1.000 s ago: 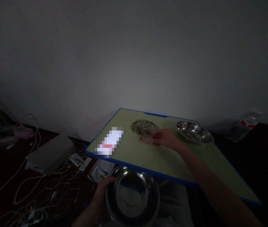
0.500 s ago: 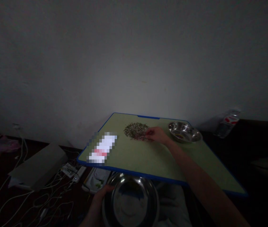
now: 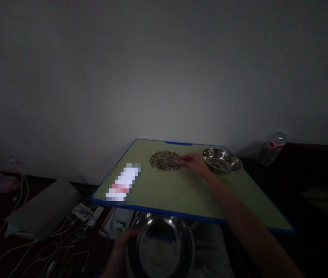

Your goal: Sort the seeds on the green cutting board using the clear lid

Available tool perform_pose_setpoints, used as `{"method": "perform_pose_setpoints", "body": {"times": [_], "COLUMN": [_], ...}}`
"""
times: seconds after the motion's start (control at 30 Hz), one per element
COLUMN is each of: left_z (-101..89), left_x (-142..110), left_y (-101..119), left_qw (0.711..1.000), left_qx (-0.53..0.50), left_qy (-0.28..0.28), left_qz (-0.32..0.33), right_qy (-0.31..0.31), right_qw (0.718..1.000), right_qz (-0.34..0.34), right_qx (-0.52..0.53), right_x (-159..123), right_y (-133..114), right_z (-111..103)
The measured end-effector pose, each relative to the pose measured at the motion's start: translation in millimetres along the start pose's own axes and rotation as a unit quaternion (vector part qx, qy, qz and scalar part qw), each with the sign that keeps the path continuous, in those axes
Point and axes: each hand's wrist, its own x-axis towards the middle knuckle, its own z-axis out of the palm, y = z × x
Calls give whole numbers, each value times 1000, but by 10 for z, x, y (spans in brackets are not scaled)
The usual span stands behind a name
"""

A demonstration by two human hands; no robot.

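Head view: right hand (image 3: pixel 194 163) at the speckled pile, left hand (image 3: pixel 120 251) on a bowl.
Near the centre of the frame, the right hand's fingers are bunched together around a pale, see-through piece (image 3: pixel 176 160), its shape too blurred to make out, at the right edge of a loose pile of small dark and light grains (image 3: pixel 164 161) spread on the pale green, blue-edged surface (image 3: pixel 164 193). At the bottom centre, the left hand curls round the left side of a round, shiny metal bowl (image 3: pixel 159 247), thumb at the rim. A second shiny metal bowl (image 3: pixel 221 160) stands on the surface right of centre, just beside the right wrist; a pixelated bright white rectangle with a pink band (image 3: pixel 124 179) lies left of the pile.
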Motion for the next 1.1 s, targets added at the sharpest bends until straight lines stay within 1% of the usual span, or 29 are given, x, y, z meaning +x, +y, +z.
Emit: {"method": "perform_pose_setpoints", "body": {"times": [0.07,0.17,0.33,0.5,0.6,0.77,0.9,0.97,1.1], "left_z": [30,44,19,35,54,46,39,34,9], "left_x": [-30,-37,-11,-65,-89,-49,-55,-55,8], "left_y": [10,18,-4,-2,11,4,-3,-6,-26], "left_qw": [1000,1000,1000,1000,999,999,999,999,999], "left_qx": [4,12,1,27,38,-12,-13,-8,-19], "left_qy": [-3,-5,-14,-14,-13,-29,-44,-43,-33], "left_qz": [-1,2,-8,7,18,-12,3,1,-6], "right_qy": [18,31,7,10,-1,-26,-48,-48,-22], "right_qw": [1000,999,998,997,997,998,998,997,998], "right_qz": [7,-1,-14,-30,-36,-40,-45,-47,-45], "right_qx": [-6,-43,-65,-74,-68,-40,-19,-22,-31], "right_x": [-18,-38,-48,-65,-82,-106,-109,-109,-120], "right_y": [-30,-54,-71,-125,-156,-172,-165,-165,-182], "right_z": [1,28,78,77,77,93,101,103,116]}}
